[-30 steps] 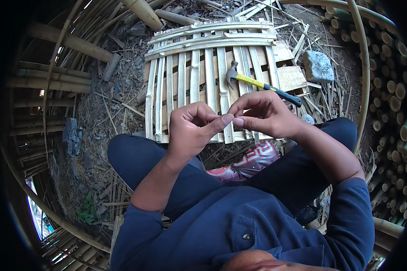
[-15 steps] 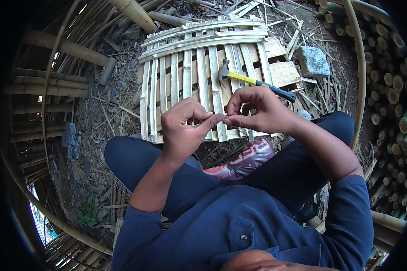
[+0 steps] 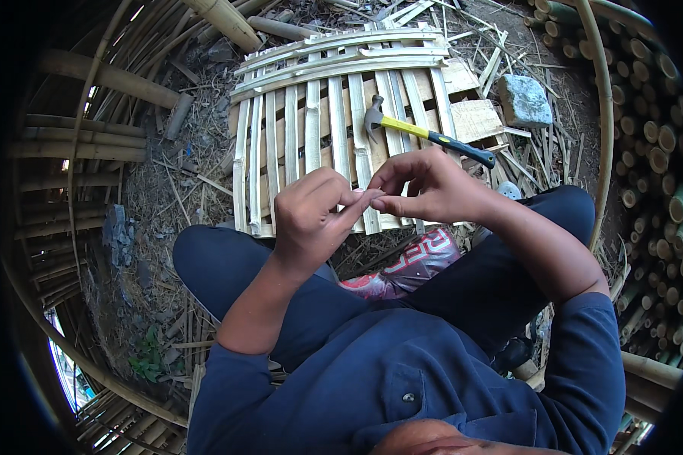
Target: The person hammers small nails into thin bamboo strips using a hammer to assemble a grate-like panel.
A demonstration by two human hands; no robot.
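Note:
My left hand and my right hand meet fingertip to fingertip above the near edge of a bamboo slat panel. Both are pinched closed, thumbs against forefingers. Whatever lies between the fingertips is too small to make out. Beyond my right hand, a claw hammer with a yellow and black handle rests on the slats, its head toward the left. Several split bamboo strips run crosswise over the panel's far end.
A pale stone block sits right of the panel, near wooden boards under the slats. A red and white printed bag lies between my legs. Cut bamboo poles are stacked at right; bamboo scraps litter the ground.
My fingertips have drawn closer together, the left fingers curling in more tightly against the right ones. The hammer and panel stay in place.

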